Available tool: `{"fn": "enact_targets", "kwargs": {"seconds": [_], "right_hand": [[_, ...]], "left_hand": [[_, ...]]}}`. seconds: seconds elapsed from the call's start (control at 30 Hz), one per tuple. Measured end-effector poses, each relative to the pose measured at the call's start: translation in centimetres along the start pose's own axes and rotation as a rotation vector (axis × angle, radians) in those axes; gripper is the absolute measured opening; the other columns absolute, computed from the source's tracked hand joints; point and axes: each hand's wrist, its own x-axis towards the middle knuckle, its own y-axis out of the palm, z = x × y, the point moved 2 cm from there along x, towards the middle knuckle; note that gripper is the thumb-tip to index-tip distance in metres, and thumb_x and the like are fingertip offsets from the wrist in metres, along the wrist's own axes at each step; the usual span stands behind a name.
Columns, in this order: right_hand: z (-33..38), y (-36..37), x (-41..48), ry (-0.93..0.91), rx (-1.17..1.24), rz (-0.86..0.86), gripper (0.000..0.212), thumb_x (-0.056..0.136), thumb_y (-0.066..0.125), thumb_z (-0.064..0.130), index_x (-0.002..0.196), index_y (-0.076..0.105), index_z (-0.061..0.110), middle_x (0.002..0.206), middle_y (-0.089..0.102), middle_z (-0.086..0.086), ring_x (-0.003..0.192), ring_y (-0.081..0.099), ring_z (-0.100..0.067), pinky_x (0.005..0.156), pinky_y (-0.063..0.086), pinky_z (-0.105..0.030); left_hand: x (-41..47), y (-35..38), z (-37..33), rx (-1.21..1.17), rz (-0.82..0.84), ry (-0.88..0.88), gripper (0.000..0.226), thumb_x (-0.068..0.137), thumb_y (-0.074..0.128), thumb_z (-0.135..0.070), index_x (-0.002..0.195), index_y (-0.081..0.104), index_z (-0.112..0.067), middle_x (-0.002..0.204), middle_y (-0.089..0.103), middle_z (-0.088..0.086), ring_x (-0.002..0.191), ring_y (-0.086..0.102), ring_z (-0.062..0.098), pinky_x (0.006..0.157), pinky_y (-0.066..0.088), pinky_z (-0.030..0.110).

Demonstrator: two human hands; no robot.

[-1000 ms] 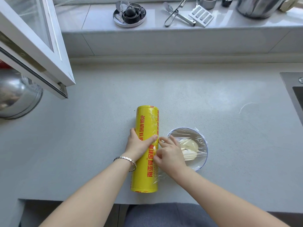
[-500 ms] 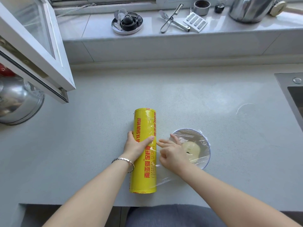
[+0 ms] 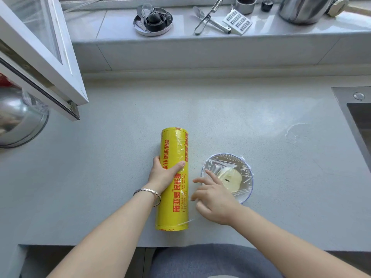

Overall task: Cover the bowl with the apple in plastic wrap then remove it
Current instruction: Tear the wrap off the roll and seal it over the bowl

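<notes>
A yellow roll of plastic wrap (image 3: 174, 149) with red lettering lies lengthwise on the grey counter. My left hand (image 3: 163, 173) grips its middle, thumb across the top. To the right stands a small clear bowl (image 3: 248, 194) covered with crinkled plastic wrap (image 3: 230, 164); a pale peeled apple (image 3: 229, 180) shows through it. My right hand (image 3: 213, 199) rests between roll and bowl, fingers spread, fingertips at the bowl's left rim on the film. A loose edge of film trails from the roll's near end.
A steel sink (image 3: 359, 121) cuts into the counter at the right. An open window sash (image 3: 40, 63) overhangs the left, above a steel pot (image 3: 18, 119). The raised sill behind holds a round tray (image 3: 153, 21), tongs (image 3: 208, 17), a grater (image 3: 236, 24) and a kettle (image 3: 303, 9).
My right hand has slid away from the roll toward the bowl's left rim and its fingers have spread. The roll and my left hand have stayed put.
</notes>
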Motion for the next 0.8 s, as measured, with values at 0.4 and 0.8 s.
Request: {"fn": "enact_targets", "kwargs": {"seconds": [0.4,0.8], "right_hand": [[1.3,2.2,1.3,0.158,-0.097,-0.161,0.028,0.064,0.054,0.032,0.040,0.063,0.021,0.059,0.067,0.009,0.076,0.068,-0.014,0.090,0.050,-0.047],[0.9,2.5,1.1,0.131,-0.127,-0.049,0.051,0.077,0.033,0.054,0.059,0.070,0.024,0.096,0.073,0.008,0.117,0.058,-0.014,0.112,0.018,-0.035]], "left_hand": [[-0.3,0.2,-0.3,0.021,-0.004,0.013,0.085,0.073,0.073,-0.043,0.138,0.024,-0.018,0.130,0.053,0.009,0.108,0.058,0.027,0.082,0.048,0.035],[0.0,-0.2,0.1,-0.018,0.016,0.005,0.083,0.073,0.073,-0.043,0.137,0.026,-0.019,0.127,0.055,0.008,0.097,0.059,0.022,0.083,0.051,0.038]]}}
